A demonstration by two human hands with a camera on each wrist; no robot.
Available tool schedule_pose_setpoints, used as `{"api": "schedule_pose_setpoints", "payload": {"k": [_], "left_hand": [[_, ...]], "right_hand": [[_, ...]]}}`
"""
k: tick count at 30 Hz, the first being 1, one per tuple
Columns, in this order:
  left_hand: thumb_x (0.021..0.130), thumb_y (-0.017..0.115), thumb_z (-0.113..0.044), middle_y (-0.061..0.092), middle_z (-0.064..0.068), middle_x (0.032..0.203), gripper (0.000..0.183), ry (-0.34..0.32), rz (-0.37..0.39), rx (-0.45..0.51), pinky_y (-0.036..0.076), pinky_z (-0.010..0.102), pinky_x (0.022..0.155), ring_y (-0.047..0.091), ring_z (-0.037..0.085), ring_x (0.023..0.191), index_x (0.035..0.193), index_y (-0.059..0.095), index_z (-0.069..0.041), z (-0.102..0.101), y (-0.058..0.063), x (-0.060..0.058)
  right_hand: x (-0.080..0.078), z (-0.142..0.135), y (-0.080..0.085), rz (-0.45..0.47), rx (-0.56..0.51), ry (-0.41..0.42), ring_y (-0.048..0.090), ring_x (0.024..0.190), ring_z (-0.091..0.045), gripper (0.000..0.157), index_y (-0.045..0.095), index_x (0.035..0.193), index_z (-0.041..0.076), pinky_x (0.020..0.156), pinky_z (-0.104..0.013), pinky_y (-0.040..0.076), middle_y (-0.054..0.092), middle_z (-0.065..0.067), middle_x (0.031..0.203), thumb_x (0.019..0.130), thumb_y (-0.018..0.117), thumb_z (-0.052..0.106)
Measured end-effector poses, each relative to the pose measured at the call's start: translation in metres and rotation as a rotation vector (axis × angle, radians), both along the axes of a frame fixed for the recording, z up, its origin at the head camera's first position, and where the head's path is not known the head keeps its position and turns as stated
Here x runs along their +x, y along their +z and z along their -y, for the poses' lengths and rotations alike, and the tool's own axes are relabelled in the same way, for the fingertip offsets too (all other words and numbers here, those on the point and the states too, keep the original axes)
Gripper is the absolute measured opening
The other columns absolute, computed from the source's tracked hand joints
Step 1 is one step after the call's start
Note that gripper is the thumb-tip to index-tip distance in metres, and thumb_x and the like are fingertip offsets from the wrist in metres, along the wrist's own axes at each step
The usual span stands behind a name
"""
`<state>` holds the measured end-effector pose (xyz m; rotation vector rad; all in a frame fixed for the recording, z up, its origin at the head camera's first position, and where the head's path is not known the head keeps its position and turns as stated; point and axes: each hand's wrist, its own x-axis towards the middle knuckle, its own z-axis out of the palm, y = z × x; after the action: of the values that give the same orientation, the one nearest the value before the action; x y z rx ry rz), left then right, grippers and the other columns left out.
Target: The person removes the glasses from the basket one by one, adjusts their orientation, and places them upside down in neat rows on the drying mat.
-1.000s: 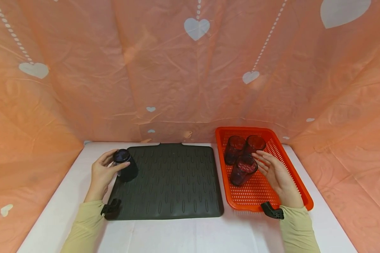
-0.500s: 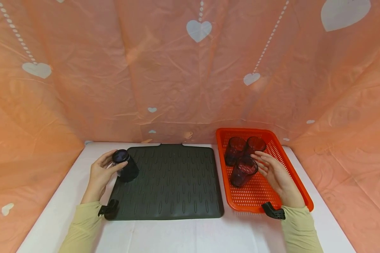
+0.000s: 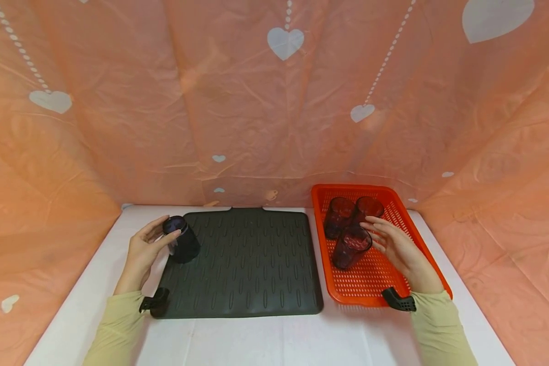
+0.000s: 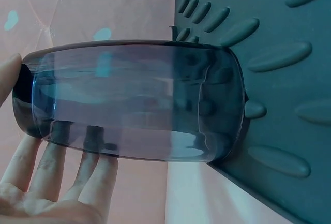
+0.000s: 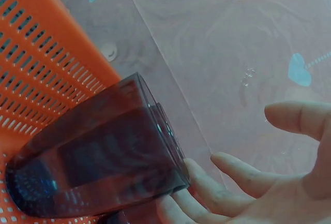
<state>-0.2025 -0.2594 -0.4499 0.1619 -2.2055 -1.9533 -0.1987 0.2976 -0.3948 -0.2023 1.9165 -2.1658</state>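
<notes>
A dark bluish tinted glass (image 3: 185, 247) stands upside down on the left edge of the black ribbed mat (image 3: 251, 264). My left hand (image 3: 142, 251) holds it near its upturned base, thumb on the near side and fingers on the far side; the left wrist view shows the fingers against the clear wall of the glass (image 4: 124, 100). Over the orange basket, my right hand (image 3: 395, 249) has its fingertips by the rim of the nearest dark glass (image 3: 349, 249), with the thumb apart in the right wrist view. Whether they touch the glass (image 5: 103, 151) is hard to tell.
Two more glasses, one at left (image 3: 338, 216) and one at right (image 3: 369, 207), sit behind in the perforated orange basket (image 3: 439, 282). A white table (image 3: 256, 340) lies under everything. A pink-orange sheet with hearts (image 3: 238, 112) hangs close behind.
My left thumb has drawn back slightly along the glass, which stays put. My right hand has shifted very slightly, with its fingertips still by the glass rim.
</notes>
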Motion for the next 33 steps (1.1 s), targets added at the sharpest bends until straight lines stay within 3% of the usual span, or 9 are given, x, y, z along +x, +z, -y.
{"api": "schedule_pose_setpoints", "payload": {"k": [7,11,18,21,25,30,33], "left_hand": [[0.082,0.077,-0.027,0.050,0.000,0.137,0.064,-0.005,0.034,-0.021,0.043,0.008,0.083,0.044,0.015,0.121,0.140,0.051,-0.019,0.001,0.002,0.000],[0.082,0.078,-0.028,0.049,0.001,0.138,0.065,-0.007,0.053,-0.024,0.043,0.009,0.083,0.042,0.017,0.124,0.141,0.051,-0.020,0.001,0.005,0.000],[0.082,0.078,-0.031,0.047,0.001,0.141,0.066,0.000,0.081,-0.043,0.041,0.022,0.098,0.039,0.020,0.127,0.141,0.050,-0.020,0.000,0.008,0.001],[0.081,0.078,-0.031,0.048,0.001,0.141,0.066,-0.002,0.078,-0.049,0.042,0.019,0.095,0.040,0.019,0.125,0.141,0.051,-0.020,0.000,0.008,0.001],[0.082,0.078,-0.028,0.049,0.002,0.139,0.065,-0.018,0.044,-0.046,0.044,0.011,0.085,0.043,0.015,0.120,0.140,0.051,-0.017,0.000,0.008,0.001],[0.081,0.078,-0.026,0.050,0.002,0.138,0.064,-0.031,0.029,-0.042,0.044,0.010,0.084,0.044,0.013,0.119,0.139,0.052,-0.015,0.000,0.009,0.000],[0.081,0.079,-0.028,0.049,0.002,0.139,0.065,-0.023,0.042,-0.063,0.044,0.010,0.084,0.044,0.014,0.120,0.139,0.052,-0.016,0.000,0.011,0.000]], "right_hand": [[-0.004,-0.001,0.002,0.002,0.064,0.029,0.042,0.120,-0.018,0.045,0.038,0.143,0.004,0.094,-0.024,0.038,0.058,0.008,0.124,0.104,0.040,0.026],[-0.006,-0.001,0.002,0.007,0.093,0.033,0.043,0.118,-0.020,0.043,0.041,0.141,0.004,0.092,-0.025,0.039,0.058,0.008,0.125,0.104,0.042,0.026],[-0.009,0.000,0.001,0.007,0.159,0.041,0.040,0.119,-0.018,0.041,0.047,0.138,0.006,0.089,-0.026,0.037,0.057,0.008,0.126,0.103,0.045,0.028],[-0.010,0.001,0.000,-0.011,0.188,0.052,0.045,0.118,-0.016,0.045,0.044,0.139,0.001,0.090,-0.027,0.038,0.055,0.007,0.127,0.103,0.046,0.026],[-0.011,0.003,-0.001,-0.024,0.259,0.047,0.044,0.122,-0.019,0.053,0.037,0.142,-0.006,0.101,-0.037,0.032,0.049,-0.002,0.134,0.101,0.049,0.026],[-0.012,0.005,-0.002,-0.018,0.317,0.042,0.031,0.131,-0.029,0.058,0.033,0.143,-0.006,0.111,-0.054,0.016,0.032,-0.020,0.146,0.098,0.055,0.023],[-0.012,0.005,-0.003,-0.023,0.335,0.053,0.026,0.134,-0.035,0.058,0.033,0.144,-0.005,0.110,-0.059,0.013,0.029,-0.025,0.148,0.097,0.057,0.021]]}}
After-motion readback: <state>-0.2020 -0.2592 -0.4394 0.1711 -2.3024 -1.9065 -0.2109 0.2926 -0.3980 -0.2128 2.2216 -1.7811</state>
